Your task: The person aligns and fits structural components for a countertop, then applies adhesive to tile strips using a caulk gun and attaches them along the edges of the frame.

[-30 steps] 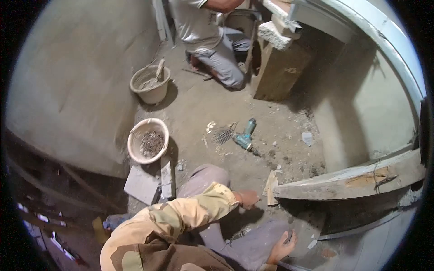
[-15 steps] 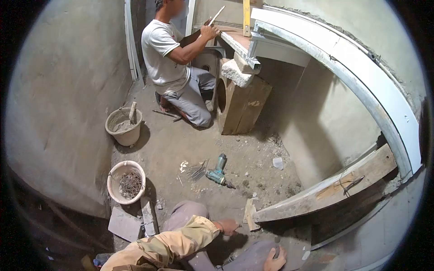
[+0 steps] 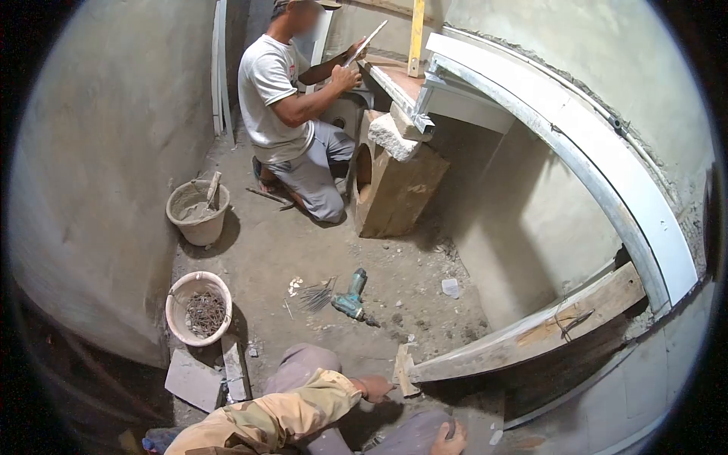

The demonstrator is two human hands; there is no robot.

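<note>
My left hand (image 3: 374,388), at the end of a tan sleeve, reaches over the floor with fingers pointing right. Its fingertips are close to a short wood piece (image 3: 405,371); whether they touch it I cannot tell. This piece stands against the end of a long curved wooden board (image 3: 523,331). My right hand (image 3: 449,440) is at the bottom edge beside my knee, partly cut off. Its thumb and fingers curve around a small dark shape that I cannot make out. A teal cordless drill (image 3: 351,297) lies on the floor ahead, beside several thin rods (image 3: 316,296).
A co-worker (image 3: 284,98) kneels at the back, holding a pale strip (image 3: 367,43). Two buckets, one with mortar (image 3: 199,205) and one with rusty metal bits (image 3: 205,312), stand left. A wooden box (image 3: 402,189) and a curved white counter frame (image 3: 599,152) occupy the right.
The camera view has shifted a little. My left hand is slightly nearer the wood piece, and my right hand stays by my knee. The co-worker's hands and strip have tilted and moved slightly.
</note>
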